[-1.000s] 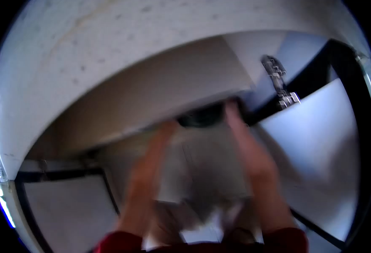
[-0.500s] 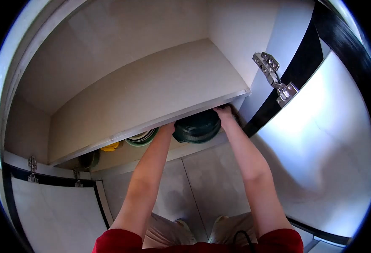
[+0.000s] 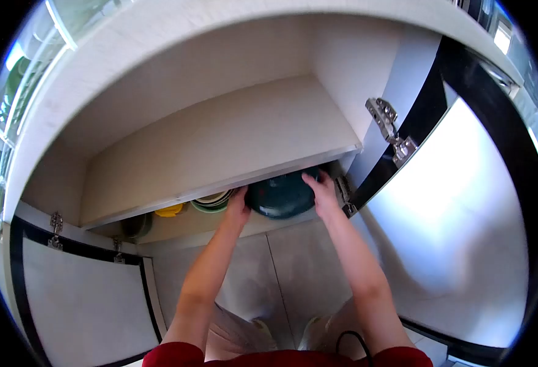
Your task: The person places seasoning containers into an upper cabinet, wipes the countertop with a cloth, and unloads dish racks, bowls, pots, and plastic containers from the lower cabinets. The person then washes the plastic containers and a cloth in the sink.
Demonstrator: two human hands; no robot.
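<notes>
A large, rounded dark green pot (image 3: 281,197) sits at the opening of the lower cabinet compartment, under the shelf's front edge. Its glossy curved surface faces me, while the back part is hidden beneath the shelf. My left hand (image 3: 239,204) grips its left side, fingers partly out of sight behind it. On the opposite side my right hand (image 3: 323,188) is closed on the rim, with the thumb on top. Just left of my left hand lies a stack of bowls (image 3: 212,203), the outermost light green.
Above the pot runs the cabinet shelf (image 3: 220,131). Further left in the lower compartment are a yellow item (image 3: 170,211) and a dark container (image 3: 137,226). An open door (image 3: 465,208) with a metal hinge (image 3: 391,131) stands at right, another open door (image 3: 85,300) at left.
The pot has come slightly outward from under the shelf and tilted, showing more of its smooth surface. Both hands moved with it. My view has shifted, so the cabinet's top edge shows.
</notes>
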